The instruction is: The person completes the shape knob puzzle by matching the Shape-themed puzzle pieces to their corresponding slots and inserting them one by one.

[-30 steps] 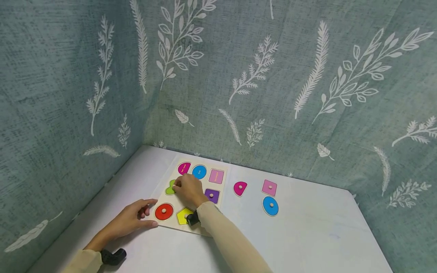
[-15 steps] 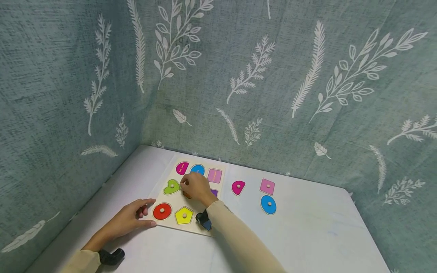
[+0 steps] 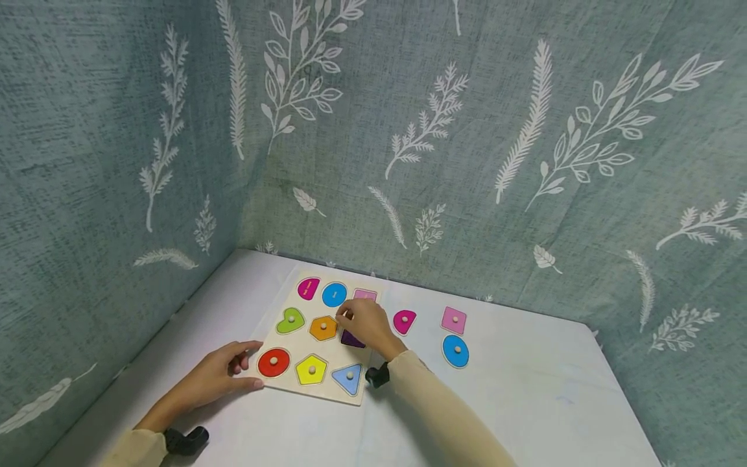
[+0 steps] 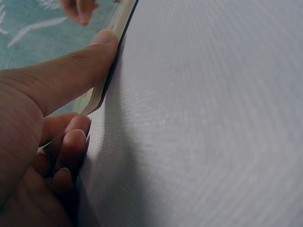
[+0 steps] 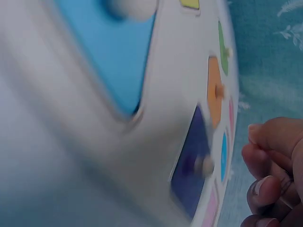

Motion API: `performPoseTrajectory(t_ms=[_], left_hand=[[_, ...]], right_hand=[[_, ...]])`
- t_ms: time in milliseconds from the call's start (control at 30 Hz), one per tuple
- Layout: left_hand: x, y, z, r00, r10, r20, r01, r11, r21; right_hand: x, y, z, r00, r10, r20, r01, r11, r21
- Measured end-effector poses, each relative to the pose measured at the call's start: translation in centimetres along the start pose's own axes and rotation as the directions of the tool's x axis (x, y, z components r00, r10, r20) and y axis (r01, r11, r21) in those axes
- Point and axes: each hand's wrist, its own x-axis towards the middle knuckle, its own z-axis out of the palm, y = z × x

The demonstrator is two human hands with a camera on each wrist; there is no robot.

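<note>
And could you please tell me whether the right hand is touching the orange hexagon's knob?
Apart. The right wrist view shows a clear gap between the right hand and the orange hexagon's knob, with teal backdrop visible between them.

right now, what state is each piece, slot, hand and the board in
Puzzle board, on the table
Red circle, seated
Green heart, seated
Orange hexagon, seated
Yellow pentagon, seated
Light blue triangle, seated
Purple square, seated
Magenta semicircle, loose
Pink square, loose
Blue oval, loose
Magenta slot, empty
Blue slot, empty
Pink slot, partly hidden
Left hand, gripping the board's corner
Right hand, above the board, fingers curled, nothing visibly held
</note>
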Motion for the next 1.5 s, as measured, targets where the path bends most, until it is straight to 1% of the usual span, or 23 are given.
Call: performPoseTrajectory(t_ms=[133,267,367,633,867,1067,1133,1333,1500], left_hand=[[0.0,0.1,-0.1,1.0,0.01,-0.011,-0.01,1.0,0.01],[0.0,0.1,-0.1,1.0,0.015,-0.015,-0.015,1.0,0.011],[0.0,0.1,0.0,1.0,0.008,-0.01,-0.008,1.0,0.003],[-0.2,0.0,0.0,1.0,0.014,-0.013,-0.014,1.0,0.01],[-0.1,-0.2,0.1,1.0,0.024,-0.015,-0.024,1.0,0.004],[0.0,-0.2,0.1,1.0,0.023,-0.02,-0.023,1.0,0.006],[0.0,-0.2,0.1,1.0,0.018,-0.017,-0.019,1.0,-0.001],[0.0,-0.2,0.1,1.0,0.025,-0.007,-0.025,1.0,-0.015],[0.0,-0.3,0.1,0.999,0.031,-0.007,-0.031,0.999,-0.013]], right_hand=[[-1.0,1.8,-1.0,1.0,0.008,-0.024,-0.008,1.0,0.022],[-2.0,3.8,-1.9,0.998,-0.011,-0.067,0.012,1.0,0.017],[-2.8,5.1,-2.6,0.996,-0.008,-0.092,0.009,1.0,0.012],[-4.8,8.1,-4.3,0.989,0.05,-0.137,-0.045,0.998,0.041],[-6.3,10.8,-5.7,0.977,0.08,-0.196,-0.065,0.994,0.085],[-7.7,12.9,-7.5,0.977,0.092,-0.192,-0.081,0.995,0.064],[-8.1,13.7,-8.1,0.977,0.102,-0.185,-0.089,0.993,0.075],[-9.2,15.8,-9.5,0.97,0.172,-0.171,-0.157,0.983,0.1],[-10.0,17.3,-9.8,0.961,0.223,-0.165,-0.208,0.973,0.103]])
